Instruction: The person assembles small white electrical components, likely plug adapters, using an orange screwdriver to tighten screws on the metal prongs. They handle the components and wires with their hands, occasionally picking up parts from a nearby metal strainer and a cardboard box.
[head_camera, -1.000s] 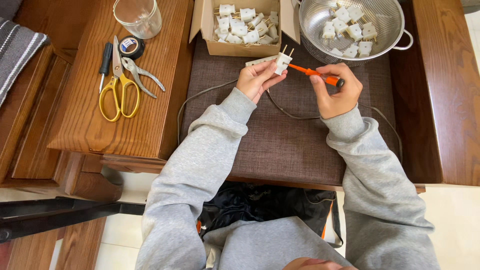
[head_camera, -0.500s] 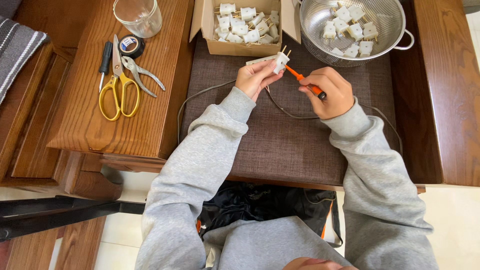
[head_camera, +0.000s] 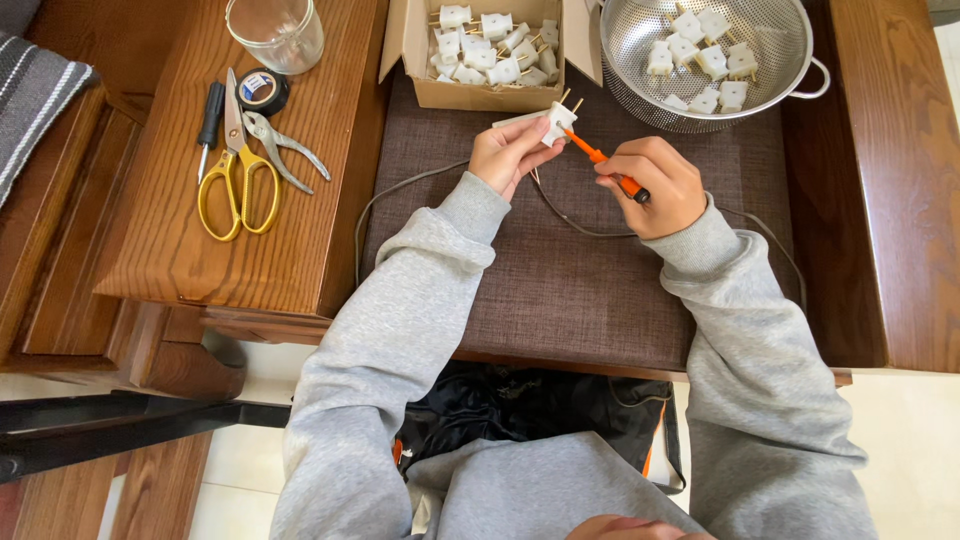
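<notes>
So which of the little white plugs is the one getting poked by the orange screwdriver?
The white plug pinched in the left hand. The right hand points the orange screwdriver at it; the others lie loose in the cardboard box and metal colander.

Our left hand (head_camera: 508, 152) is raised far of centre, fingers pinched closed, grey-sleeved forearm angling in from near left; our right hand (head_camera: 648, 185) sits just right of it, curled tight, wrist bent inward
</notes>
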